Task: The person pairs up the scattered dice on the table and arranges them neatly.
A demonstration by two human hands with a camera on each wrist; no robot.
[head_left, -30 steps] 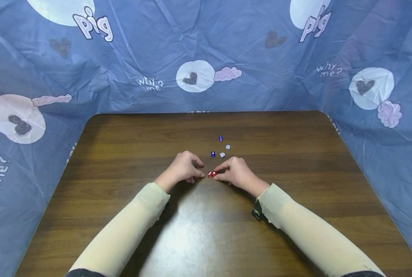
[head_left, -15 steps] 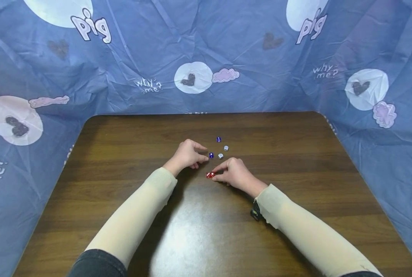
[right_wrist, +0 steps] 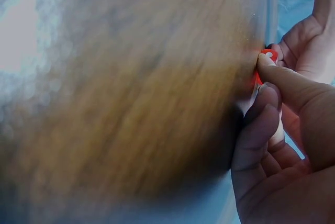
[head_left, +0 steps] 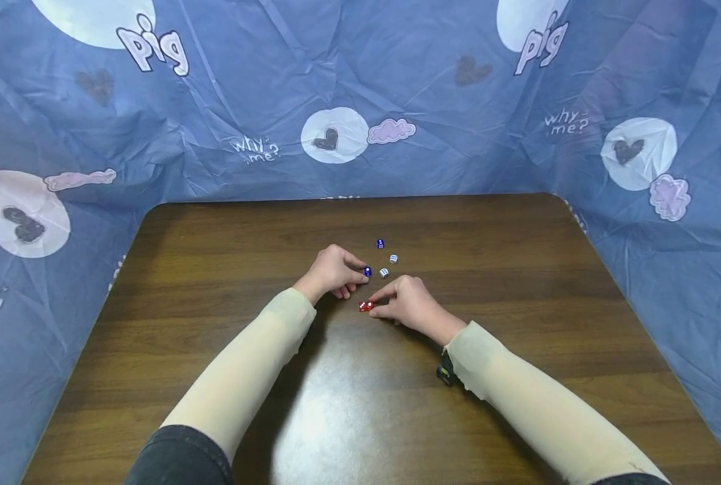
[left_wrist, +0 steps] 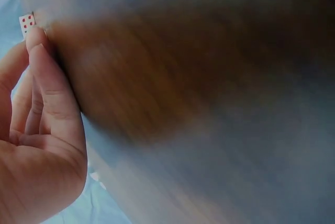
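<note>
Pinching the red die (head_left: 366, 306) at frame centre, your right hand (head_left: 414, 307) rests curled on the table (head_left: 518, 269), while your left hand (head_left: 333, 271) fingers the blue die (head_left: 368, 271) just above.

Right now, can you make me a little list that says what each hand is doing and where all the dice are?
left hand: fingertips pinch the near blue die
right hand: fingertips hold the red dice on the table
red dice: look like two side by side, between the two hands
other dice: far blue die, one white die, another white die, all lying loose beyond the hands
table: dark brown wood
backdrop: crinkled blue sheet with hearts and words, on three sides
</note>
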